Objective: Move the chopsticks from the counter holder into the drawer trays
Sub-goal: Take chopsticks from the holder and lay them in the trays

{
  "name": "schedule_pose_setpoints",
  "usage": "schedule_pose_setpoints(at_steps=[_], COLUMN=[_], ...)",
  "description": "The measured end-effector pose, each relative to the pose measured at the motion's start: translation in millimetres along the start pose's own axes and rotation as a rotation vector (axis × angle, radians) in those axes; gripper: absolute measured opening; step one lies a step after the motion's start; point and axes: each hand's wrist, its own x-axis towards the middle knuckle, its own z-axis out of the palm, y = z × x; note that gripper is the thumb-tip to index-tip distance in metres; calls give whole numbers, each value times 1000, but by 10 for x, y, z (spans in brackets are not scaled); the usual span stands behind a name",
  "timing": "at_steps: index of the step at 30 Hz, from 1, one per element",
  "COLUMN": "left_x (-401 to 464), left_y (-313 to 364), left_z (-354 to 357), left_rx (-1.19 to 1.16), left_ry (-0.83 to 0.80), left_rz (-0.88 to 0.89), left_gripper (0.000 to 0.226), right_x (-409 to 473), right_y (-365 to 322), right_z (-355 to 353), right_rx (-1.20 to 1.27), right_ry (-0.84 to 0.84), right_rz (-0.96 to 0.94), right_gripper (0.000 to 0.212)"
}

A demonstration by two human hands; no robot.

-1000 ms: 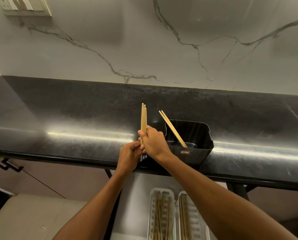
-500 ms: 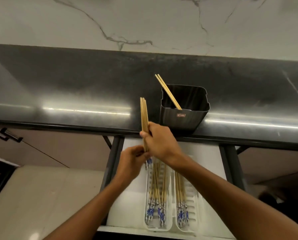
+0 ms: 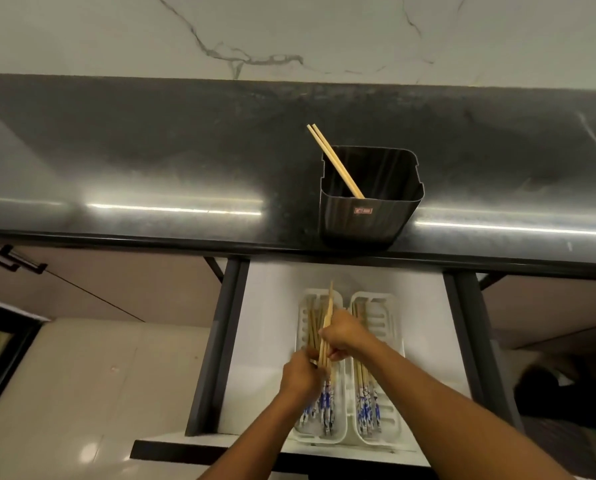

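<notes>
A black holder (image 3: 371,216) stands at the front edge of the dark counter (image 3: 151,161), with two wooden chopsticks (image 3: 334,160) leaning out to its upper left. Below it an open white drawer (image 3: 269,341) holds two white trays side by side. Over the left tray (image 3: 338,424), my right hand (image 3: 345,332) and my left hand (image 3: 300,374) both grip a small bundle of chopsticks (image 3: 327,327), tips pointing away from me. Several chopsticks with blue patterned ends lie in the left tray and in the right tray (image 3: 388,341).
A white marble wall (image 3: 289,32) rises behind the counter. Dark drawer rails (image 3: 217,344) frame the drawer on both sides. A pale glossy floor (image 3: 92,393) lies to the left, and a cabinet handle (image 3: 9,259) sits under the counter at far left.
Both hands have carried the bundle of chopsticks down from counter height to just over the left tray in the drawer. The view has tilted downward.
</notes>
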Motion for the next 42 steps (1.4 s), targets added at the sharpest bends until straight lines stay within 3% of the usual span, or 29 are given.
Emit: schedule_pose_setpoints(at_steps=[7,15,17,22,26,29,34,42], left_x=[55,48,41,8,-45,-54,-93,29], left_y=[-6,25,51,203,526,887,1587,2362], left_z=[183,156,127,-29,-337,-651,-1224,-1573], left_rx=[-8,74,120,118,49,-79,-274,-347], left_ry=[33,120,149,209,363,469,616,621], left_rz=[-18,-5,3,75,262,422,613,603], left_gripper=[32,30,29,25,24,17,22,26], right_x=[205,118,-4,-605,-1009,-986,-576,-172], right_y=[23,34,5,-235,-774,-1142,-1484,-1545], right_z=[222,264,178,-393,-1182,-1673,-1963,-1808], right_rx=[-94,-320,-345,-176,28,108,-177,-279], right_ry=[-37,90,117,290,607,797,657,471], right_rz=[88,14,-60,-420,-745,-777,-591,-460], right_gripper=[6,21,12,22,14,17,11,13])
